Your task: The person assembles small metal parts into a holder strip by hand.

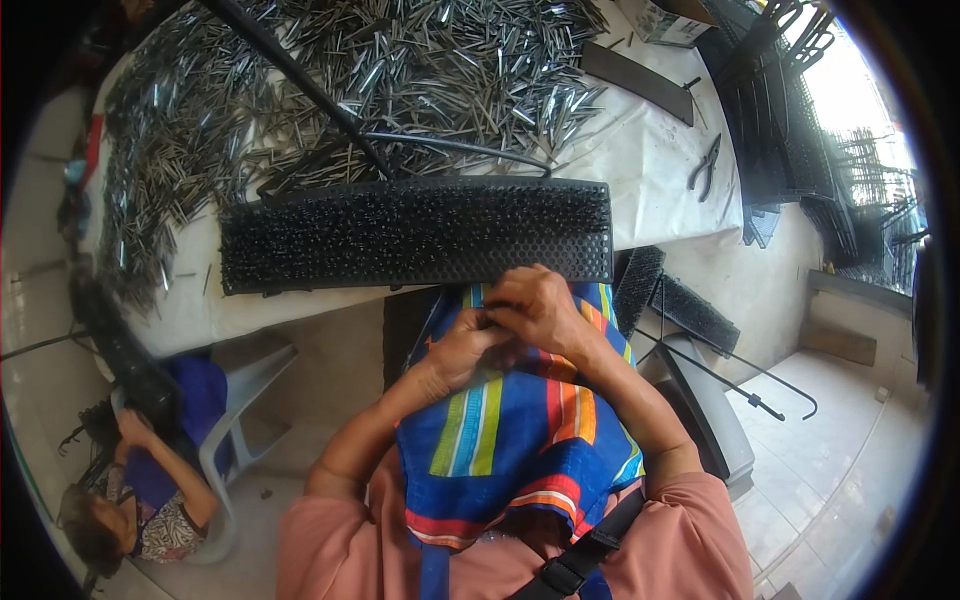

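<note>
Meeting over the striped apron (470, 430), the left hand (460, 352) and the right hand (538, 308) have their fingers bunched together (whether they clamp anything, I cannot tell). Just beyond them, along the near edge of the white-covered table (650, 205), lies the black perforated panel (415, 235), thick with short dark bristles, sparser toward the right. Loose metal strips (430, 95) heap behind it; pliers (705, 172) lie rightward.

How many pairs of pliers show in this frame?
1: the pliers on the white tabletop, right of the black panel; others could hide beneath the metal strips.
</note>
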Demonstrator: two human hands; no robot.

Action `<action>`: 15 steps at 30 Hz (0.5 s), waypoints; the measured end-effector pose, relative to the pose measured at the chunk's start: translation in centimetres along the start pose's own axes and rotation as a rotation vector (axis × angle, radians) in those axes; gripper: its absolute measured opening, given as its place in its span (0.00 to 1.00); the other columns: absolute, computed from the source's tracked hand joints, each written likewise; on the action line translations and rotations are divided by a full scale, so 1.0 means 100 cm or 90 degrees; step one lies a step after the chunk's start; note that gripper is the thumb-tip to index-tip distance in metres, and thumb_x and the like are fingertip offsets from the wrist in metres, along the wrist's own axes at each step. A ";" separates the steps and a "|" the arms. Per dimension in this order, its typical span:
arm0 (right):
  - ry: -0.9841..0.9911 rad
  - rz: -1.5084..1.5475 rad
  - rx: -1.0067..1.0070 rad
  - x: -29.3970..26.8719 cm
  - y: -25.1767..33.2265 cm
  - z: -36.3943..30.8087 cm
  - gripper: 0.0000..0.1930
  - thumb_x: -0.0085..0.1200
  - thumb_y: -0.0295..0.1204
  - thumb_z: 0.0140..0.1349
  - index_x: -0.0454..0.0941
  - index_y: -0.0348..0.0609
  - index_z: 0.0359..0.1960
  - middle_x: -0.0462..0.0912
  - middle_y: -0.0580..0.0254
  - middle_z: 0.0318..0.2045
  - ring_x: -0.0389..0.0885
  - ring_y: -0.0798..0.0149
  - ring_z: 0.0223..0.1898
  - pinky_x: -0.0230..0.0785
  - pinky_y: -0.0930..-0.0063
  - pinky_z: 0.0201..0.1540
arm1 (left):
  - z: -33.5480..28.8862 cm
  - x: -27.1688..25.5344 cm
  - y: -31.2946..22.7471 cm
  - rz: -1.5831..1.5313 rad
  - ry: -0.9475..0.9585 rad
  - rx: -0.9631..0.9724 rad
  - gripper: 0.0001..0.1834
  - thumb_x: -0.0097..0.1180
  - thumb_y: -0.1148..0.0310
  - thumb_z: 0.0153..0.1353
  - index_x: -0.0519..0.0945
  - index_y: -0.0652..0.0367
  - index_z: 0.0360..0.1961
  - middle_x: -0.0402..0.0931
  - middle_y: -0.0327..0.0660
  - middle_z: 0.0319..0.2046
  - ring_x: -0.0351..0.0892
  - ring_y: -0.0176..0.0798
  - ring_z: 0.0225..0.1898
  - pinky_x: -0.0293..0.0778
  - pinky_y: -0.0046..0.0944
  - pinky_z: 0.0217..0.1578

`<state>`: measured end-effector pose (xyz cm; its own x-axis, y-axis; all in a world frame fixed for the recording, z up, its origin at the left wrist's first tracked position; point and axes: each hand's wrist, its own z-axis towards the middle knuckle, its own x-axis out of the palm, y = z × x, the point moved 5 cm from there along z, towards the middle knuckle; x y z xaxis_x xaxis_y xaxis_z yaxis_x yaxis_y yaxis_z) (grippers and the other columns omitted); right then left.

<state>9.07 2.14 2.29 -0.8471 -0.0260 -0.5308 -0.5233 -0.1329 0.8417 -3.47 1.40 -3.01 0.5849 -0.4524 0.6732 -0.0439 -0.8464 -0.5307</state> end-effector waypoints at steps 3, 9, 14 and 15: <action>0.034 -0.042 -0.009 0.009 -0.001 -0.004 0.07 0.59 0.31 0.51 0.82 0.43 0.31 0.79 0.58 0.26 0.80 0.52 0.30 0.69 0.60 0.36 | -0.001 -0.004 0.006 -0.067 -0.034 -0.002 0.05 0.54 0.69 0.64 0.79 0.59 0.36 0.78 0.38 0.26 0.74 0.29 0.23 0.68 0.27 0.25; -0.212 -0.257 0.068 -0.003 -0.009 0.010 0.05 0.61 0.26 0.52 0.78 0.43 0.29 0.79 0.56 0.27 0.78 0.48 0.26 0.70 0.60 0.29 | -0.007 -0.010 0.010 -0.030 -0.085 0.045 0.03 0.54 0.74 0.63 0.77 0.61 0.38 0.76 0.37 0.25 0.71 0.28 0.21 0.67 0.27 0.23; -0.218 -0.243 0.077 0.005 -0.020 0.007 0.05 0.61 0.25 0.52 0.78 0.44 0.30 0.78 0.56 0.26 0.78 0.49 0.26 0.70 0.59 0.29 | -0.015 -0.018 -0.012 -0.013 -0.233 0.173 0.02 0.53 0.75 0.64 0.77 0.61 0.36 0.70 0.33 0.21 0.65 0.24 0.19 0.62 0.26 0.20; -0.238 -0.219 0.094 0.003 -0.023 0.003 0.04 0.60 0.25 0.52 0.78 0.44 0.29 0.77 0.56 0.25 0.78 0.49 0.26 0.69 0.60 0.29 | -0.015 -0.019 -0.020 0.011 -0.264 0.214 0.01 0.54 0.75 0.64 0.76 0.60 0.36 0.69 0.31 0.21 0.64 0.22 0.19 0.60 0.25 0.19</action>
<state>10.00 2.74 0.21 -0.5847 0.3531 -0.7303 -0.7619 0.0701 0.6439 -5.74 3.53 -2.41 0.8603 -0.2595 0.4387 0.1650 -0.6725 -0.7215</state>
